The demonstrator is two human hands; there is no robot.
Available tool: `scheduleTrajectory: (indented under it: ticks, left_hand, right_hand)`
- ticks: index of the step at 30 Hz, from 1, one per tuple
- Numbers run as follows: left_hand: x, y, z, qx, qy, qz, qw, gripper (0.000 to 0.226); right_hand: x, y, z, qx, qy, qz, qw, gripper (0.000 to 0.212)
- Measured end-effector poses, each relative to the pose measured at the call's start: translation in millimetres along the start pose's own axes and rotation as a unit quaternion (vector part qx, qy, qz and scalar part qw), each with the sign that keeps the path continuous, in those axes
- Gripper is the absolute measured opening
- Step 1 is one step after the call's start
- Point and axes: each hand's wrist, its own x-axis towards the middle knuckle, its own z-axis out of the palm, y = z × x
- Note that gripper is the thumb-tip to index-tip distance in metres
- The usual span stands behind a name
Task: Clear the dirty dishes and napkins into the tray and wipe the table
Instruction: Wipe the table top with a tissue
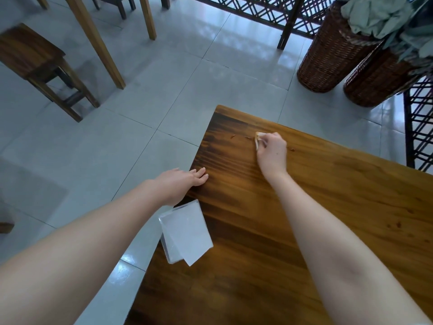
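R hand point(271, 148) grips a small crumpled off-white paper napkin point(257, 141), fingers curled round it, wad down on the dark-grained brown wooden desk point(328, 207) nr its far corner. Reddish-brown food bits point(233, 136) lie just left of the wad, strung twd the desk's left edge. A stray crumb point(291, 150) sits right of the knuckles. So next swipe prob. runs leftward. L hand point(187, 178) lies flat on that edge, fingers straight, farther from the bits. White napkin stack in clear plastic holder point(185, 233) sits nearer me. No tray in view.
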Motion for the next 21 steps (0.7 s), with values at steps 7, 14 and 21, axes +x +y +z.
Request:
scheduleTrajectory:
  ticks: [7, 14, 21]
  left_hand:
    - [0.5, 2.3, 1.6, -0.008, 0.009, -0.002, 1.0, 0.094]
    - [-0.3, 5.7, 4.4, -0.009, 0.009, -0.013, 1.0, 0.091]
    - [-1.9, 9.2, 0.8, -0.013, 0.017, -0.007, 1.0, 0.087]
  right_hand:
    - [-2.7, -47.4, 26.0, 0.013, -0.044, -0.037, 0.998, 0.019]
    - [-16.1, -61.0, 30.1, 0.003, -0.095, -0.148, 0.984, 0.02]
    - [5.4, -6.5, 2.2, 0.02, 0.013, 0.061, 0.998, 0.018]
